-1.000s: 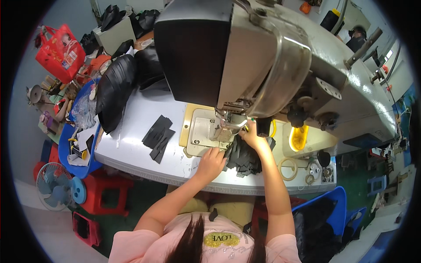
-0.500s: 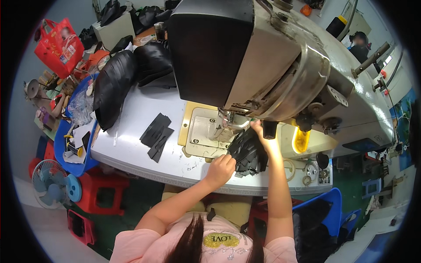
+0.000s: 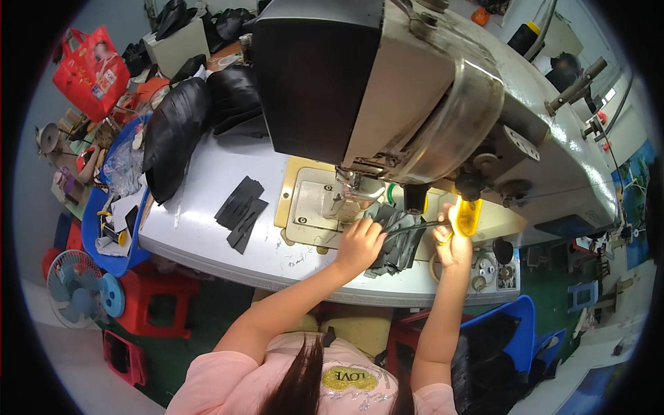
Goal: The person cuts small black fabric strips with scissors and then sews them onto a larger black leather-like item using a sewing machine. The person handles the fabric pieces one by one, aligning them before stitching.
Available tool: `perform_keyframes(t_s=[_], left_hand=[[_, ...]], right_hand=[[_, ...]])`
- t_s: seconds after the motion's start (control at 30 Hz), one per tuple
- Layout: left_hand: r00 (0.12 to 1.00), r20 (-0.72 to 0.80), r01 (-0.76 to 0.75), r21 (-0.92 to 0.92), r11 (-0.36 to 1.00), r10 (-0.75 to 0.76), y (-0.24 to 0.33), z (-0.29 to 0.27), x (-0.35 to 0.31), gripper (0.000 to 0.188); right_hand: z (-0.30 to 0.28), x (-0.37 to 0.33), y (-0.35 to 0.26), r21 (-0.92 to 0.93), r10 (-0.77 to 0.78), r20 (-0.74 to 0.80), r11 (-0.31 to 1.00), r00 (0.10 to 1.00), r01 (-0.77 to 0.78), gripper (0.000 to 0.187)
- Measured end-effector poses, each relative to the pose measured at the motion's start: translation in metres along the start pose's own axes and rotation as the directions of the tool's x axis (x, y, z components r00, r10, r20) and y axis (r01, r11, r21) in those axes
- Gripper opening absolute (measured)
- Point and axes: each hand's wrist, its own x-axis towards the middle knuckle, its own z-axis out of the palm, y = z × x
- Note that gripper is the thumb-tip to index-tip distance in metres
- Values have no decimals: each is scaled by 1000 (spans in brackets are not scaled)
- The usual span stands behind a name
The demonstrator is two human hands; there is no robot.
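Black strip pile [image 3: 400, 254]; left hand [image 3: 360, 245] curled beside.

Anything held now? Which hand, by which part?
Right hand: a thin dark strip, by its right end. Left hand is at its other end; whether it holds on cannot be told.

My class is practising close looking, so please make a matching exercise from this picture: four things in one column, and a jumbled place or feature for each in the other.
Column one
1. left hand
2. electric fan
3. smaller group of black strips
4. right hand

Column two
A. by the lit yellow lamp
B. lies on the white tabletop, left of the machine's plate
C. at the left edge of the larger pile of black strips
D. has blades behind a round guard

Right pairs: 1-C, 2-D, 3-B, 4-A
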Motion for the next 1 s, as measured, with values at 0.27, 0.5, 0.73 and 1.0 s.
perform_keyframes(t_s=[0.27,0.5,0.73,1.0], left_hand=[[981,-10,190,-111,976,-192,3,-38,-50,38],[921,211,330,22,944,-327,13,-15,-56,81],[912,353,199,63,978,-208,19,-22,-51,97],[824,561,-42,202,979,-80,15,-26,-35,103]], right_hand=[[55,7,45,-469,142,2,875,990,-124,21],[61,19,78,-877,-509,99,361,855,317,30],[-31,-34,79,-913,-589,-28,345,808,220,21],[-7,-79,104,-966,-603,144,87,785,244,29]])
